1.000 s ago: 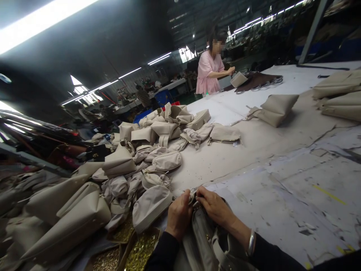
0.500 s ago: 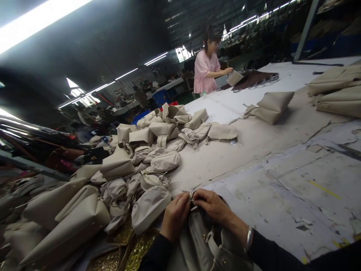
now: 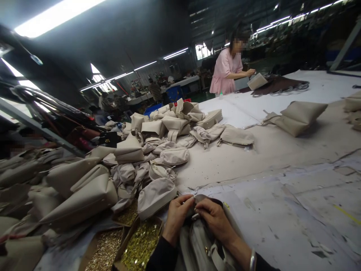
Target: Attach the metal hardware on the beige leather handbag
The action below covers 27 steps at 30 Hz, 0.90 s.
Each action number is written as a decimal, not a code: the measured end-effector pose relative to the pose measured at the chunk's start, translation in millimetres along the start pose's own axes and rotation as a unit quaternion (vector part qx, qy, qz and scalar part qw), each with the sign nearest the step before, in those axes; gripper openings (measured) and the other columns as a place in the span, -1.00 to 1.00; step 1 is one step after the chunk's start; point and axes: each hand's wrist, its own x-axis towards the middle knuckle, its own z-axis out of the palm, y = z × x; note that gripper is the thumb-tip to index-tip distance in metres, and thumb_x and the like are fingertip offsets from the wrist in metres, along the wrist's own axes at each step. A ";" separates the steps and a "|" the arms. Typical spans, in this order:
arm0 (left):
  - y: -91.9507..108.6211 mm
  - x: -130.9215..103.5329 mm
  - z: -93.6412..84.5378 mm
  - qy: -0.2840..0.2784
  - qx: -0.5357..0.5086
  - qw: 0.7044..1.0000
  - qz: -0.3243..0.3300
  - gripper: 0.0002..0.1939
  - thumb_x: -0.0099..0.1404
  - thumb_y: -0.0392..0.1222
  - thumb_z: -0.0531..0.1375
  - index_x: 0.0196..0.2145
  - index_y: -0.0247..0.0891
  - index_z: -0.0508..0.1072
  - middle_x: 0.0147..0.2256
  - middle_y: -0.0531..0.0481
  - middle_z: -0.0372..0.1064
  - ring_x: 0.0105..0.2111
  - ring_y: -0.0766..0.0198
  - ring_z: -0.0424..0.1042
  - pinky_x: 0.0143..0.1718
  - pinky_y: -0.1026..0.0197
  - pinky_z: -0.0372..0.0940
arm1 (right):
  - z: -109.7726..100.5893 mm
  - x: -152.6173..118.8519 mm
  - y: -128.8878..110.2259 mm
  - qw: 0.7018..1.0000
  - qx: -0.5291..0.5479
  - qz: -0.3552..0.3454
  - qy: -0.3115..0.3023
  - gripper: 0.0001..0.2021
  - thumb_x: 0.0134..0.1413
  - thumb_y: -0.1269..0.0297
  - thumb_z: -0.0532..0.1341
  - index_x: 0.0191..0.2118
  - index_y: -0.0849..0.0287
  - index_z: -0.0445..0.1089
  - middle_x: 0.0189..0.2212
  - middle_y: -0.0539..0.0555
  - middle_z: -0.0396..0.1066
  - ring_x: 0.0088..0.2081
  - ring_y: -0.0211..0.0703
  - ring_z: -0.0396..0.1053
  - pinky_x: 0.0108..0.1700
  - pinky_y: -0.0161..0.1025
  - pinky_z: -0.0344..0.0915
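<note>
My left hand and my right hand are pinched together on the top edge of a beige bag that lies against the near edge of the worktable. Both hands grip the bag near its opening, fingertips almost touching. A small metal part shows between them; I cannot tell what it is. The bag's straps and gold fittings hang below my wrists. A bracelet sits on my right wrist.
A big heap of beige bags covers the table's left side. Cardboard boxes of small gold hardware stand just left of my hands. A single bag lies far right. A person in pink works at the far end.
The view has swung to the left and tipped down, showing the hardware boxes. My hands stay clasped on the bag's top edge, with only small finger shifts.
</note>
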 end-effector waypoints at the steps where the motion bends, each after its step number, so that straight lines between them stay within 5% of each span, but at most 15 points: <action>1: -0.7 -0.1 0.6 0.000 -0.006 1.000 -0.001 -0.54 0.05 0.10 0.40 -0.24 -0.35 0.70 -0.27 -0.15 0.66 -0.25 0.11 0.55 -0.17 0.18 0.39 | 1.2 -0.9 2.1 1.000 0.008 0.004 0.008 -0.86 0.26 0.26 0.24 -0.26 0.10 0.57 -0.32 0.03 0.55 -0.22 -0.04 0.48 -0.12 -0.19 0.39; 13: 1.5 -2.3 7.8 -0.018 0.010 0.999 0.024 -0.68 0.08 -0.03 0.33 -0.35 -0.35 0.70 -0.39 -0.10 0.58 -0.36 0.20 0.42 -0.34 0.25 0.26 | 0.8 -9.5 20.8 0.994 -0.041 -0.068 0.079 -0.83 0.27 0.26 0.26 -0.29 0.02 0.63 -0.33 0.06 0.38 -0.26 -0.04 0.40 -0.23 -0.20 0.39; 27: -1.1 -5.7 13.9 -0.024 0.019 0.999 0.034 -0.75 0.11 -0.06 0.34 -0.40 -0.33 0.69 -0.46 -0.03 0.54 -0.43 0.24 0.42 -0.40 0.28 0.23 | -7.6 -8.0 36.8 0.994 -0.065 -0.046 0.074 -0.80 0.26 0.17 0.26 -0.32 0.04 0.61 -0.35 0.07 0.34 -0.29 -0.03 0.38 -0.28 -0.22 0.40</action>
